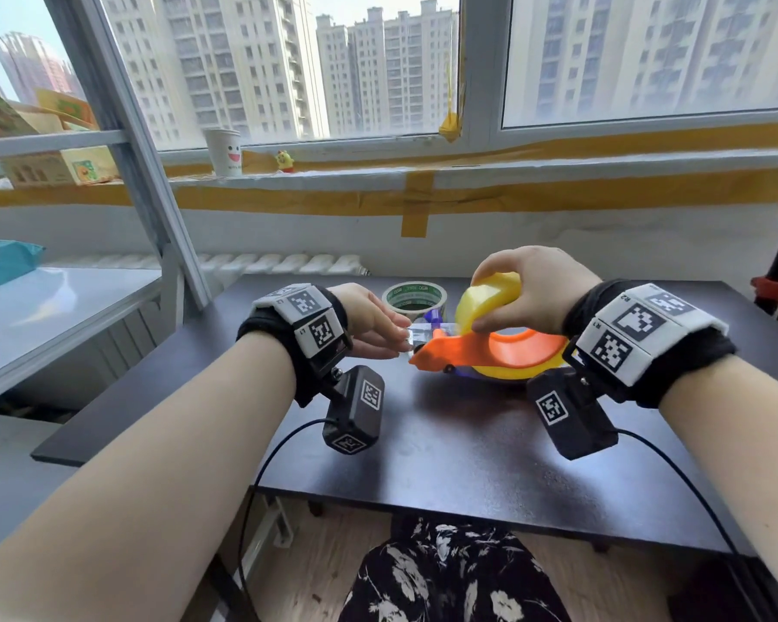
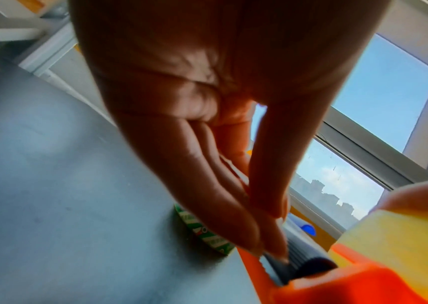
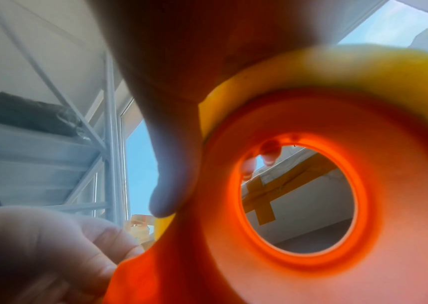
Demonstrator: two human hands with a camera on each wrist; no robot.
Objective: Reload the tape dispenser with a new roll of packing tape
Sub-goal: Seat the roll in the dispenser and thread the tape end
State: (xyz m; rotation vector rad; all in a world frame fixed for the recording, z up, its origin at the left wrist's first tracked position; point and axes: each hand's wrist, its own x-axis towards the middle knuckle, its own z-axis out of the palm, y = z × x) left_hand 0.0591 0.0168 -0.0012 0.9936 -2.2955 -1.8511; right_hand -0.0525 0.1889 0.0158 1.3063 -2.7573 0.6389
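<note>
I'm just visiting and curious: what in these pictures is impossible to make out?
- Head view: the right hand and yellow roll cover the tape dispenser's far side.
- Head view: print on the green-and-white roll is too small to read.
- Left wrist view: the left hand's fingertips hide what they pinch at the roller.
- Right wrist view: everything close is blurred; the table is out of frame.

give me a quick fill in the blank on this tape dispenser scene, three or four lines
1. The right hand grips the yellow roll in the ____ dispenser.
2. The left hand pinches the tape end at the dispenser's ____ end.
3. The green-printed spare roll lies flat on the dark ____.
4. The paper cup stands on the ____.

Missing words: orange; front; table; windowsill
</note>
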